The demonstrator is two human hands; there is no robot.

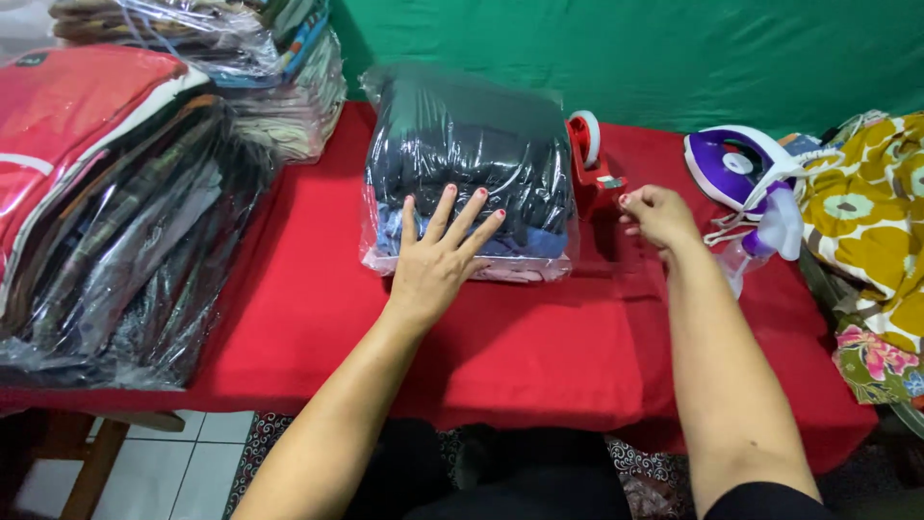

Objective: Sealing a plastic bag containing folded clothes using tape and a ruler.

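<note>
A clear plastic bag (pixel 472 144) packed with folded dark and blue clothes stands in the middle of the red-covered table (pixel 318 318). My left hand (pixel 438 255) lies flat against the bag's near side, fingers spread. My right hand (pixel 657 214) is to the right of the bag, fingers pinched together close to a red tape dispenser (pixel 587 154); a strip of tape may be between the fingertips, but I cannot make it out.
Stacks of bagged clothes (pixel 115 212) fill the left end of the table, with more (pixel 241 58) at the back left. A purple and white iron (pixel 736 164), a spray bottle (pixel 765 241) and yellow floral cloth (pixel 871 221) sit at the right. A green curtain hangs behind.
</note>
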